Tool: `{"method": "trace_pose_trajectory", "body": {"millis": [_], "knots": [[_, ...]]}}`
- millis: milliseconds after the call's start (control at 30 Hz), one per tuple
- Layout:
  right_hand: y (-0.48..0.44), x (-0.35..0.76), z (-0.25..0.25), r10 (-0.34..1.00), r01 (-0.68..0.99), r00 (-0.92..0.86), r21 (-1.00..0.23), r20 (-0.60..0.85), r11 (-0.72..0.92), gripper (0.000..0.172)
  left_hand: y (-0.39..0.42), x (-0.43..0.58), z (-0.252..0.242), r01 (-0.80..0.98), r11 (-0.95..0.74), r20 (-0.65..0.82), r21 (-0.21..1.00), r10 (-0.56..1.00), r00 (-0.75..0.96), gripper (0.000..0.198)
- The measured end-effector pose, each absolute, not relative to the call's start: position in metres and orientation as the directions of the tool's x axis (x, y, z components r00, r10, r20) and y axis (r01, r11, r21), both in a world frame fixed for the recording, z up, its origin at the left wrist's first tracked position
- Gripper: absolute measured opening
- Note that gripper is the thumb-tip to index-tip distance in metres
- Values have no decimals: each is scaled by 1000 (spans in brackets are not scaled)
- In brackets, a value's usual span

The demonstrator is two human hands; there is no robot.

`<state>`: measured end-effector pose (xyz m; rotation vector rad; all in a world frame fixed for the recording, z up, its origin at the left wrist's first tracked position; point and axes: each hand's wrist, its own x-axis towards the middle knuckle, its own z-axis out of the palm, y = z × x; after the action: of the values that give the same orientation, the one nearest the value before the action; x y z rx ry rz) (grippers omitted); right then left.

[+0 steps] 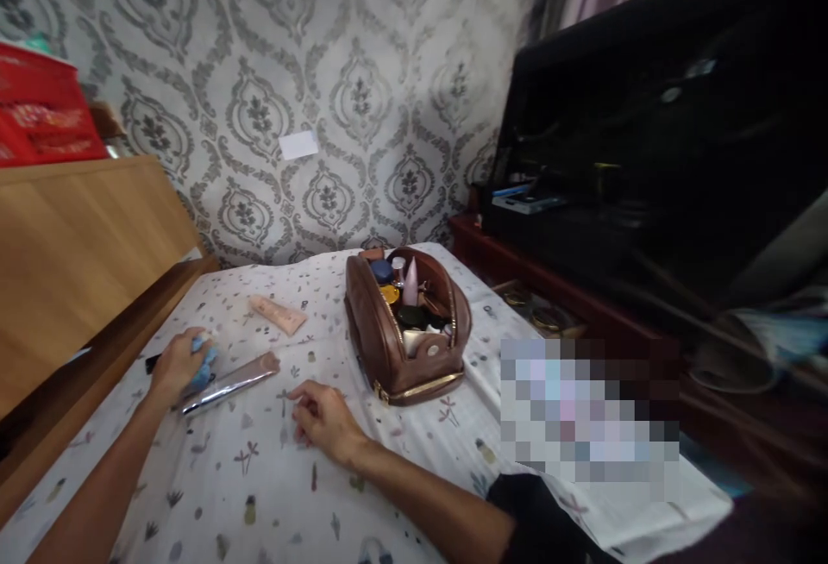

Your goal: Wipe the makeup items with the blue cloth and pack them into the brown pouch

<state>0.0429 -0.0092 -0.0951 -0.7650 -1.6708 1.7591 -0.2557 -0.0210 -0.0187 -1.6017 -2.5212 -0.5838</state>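
From where I stood, the left hand [176, 367] was curled over a small blue item [207, 364], touching it; blur kept me from telling how firmly the fingers closed, or what the item was. It looked light, probably easiest to pinch around its middle. A black piece [152, 364] poked out on that hand's far left; whether the two were joined, I couldn't tell.

The right hand [329, 419] hung loosely bent, a gap between thumb and fingers, with nothing visible in it.

Between the hands, just beside the left, a silver tube [229, 383] lay on the patterned cloth [213, 469]. Its shiny skin seemed likely to slip, so its broad middle looked the safest hold. Beyond it, farther from both hands, lay a pink tube [277, 314], probably soft and easily dented, better taken lightly by the body.

Past the right hand, slightly to its right, stood a brown bag [366, 322], unzipped and filled with bottles. It looked soft-sided and heavier than the tubes, best lifted level with support underneath.
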Motion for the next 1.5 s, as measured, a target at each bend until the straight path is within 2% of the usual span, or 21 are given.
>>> {"method": "trace_pose_trajectory", "body": {"millis": [33,133,233,300,433,567,733,900,1067,1167,1267,1367,1500], "knots": [[-7,43,-94,752,-70,-659,-992,-30,-101,16,-22,-244,-16,887,364,310,284,840,-445,40],[-1,44,-89,769,-239,-635,-926,-79,-292,34,-31,-193,-8,832,154,332,533,867,-372,53],[3,46,-84,807,-385,-575,-827,-133,-410,55,-43,-131,-6,779,39,278,625,922,-268,56],[5,46,-82,817,-432,-554,-784,-160,-446,59,-49,-98,-8,798,-46,315,600,931,-184,54],[8,47,-80,814,-459,-538,-734,-219,-501,56,-50,-68,-16,878,-189,438,440,898,-27,45],[10,52,-75,812,-514,-539,-678,-222,-526,58,-43,-69,-25,904,-202,522,378,852,-28,37],[9,55,-74,809,-499,-563,-709,-171,-498,65,-39,-72,-37,886,-202,572,418,816,-84,30],[10,54,-79,769,-463,-616,-712,-170,-528,63,-42,-76,-47,814,-133,511,565,831,-219,40],[9,55,-77,736,-448,-659,-705,-155,-550,67,-42,-82,-50,650,-29,380,760,831,-407,49],[9,57,-73,767,-490,-624,-690,-149,-533,69,-40,-81,-51,597,-40,328,801,864,-382,49],[10,60,-69,816,-513,-562,-716,-136,-473,67,-39,-78,-51,608,-80,345,790,877,-333,49],[13,62,-69,827,-491,-543,-745,-145,-452,64,-40,-75,-50,632,-102,364,768,882,-300,47],[16,62,-72,837,-444,-524,-786,-161,-429,61,-42,-74,-50,626,-97,317,773,915,-249,40]]}}
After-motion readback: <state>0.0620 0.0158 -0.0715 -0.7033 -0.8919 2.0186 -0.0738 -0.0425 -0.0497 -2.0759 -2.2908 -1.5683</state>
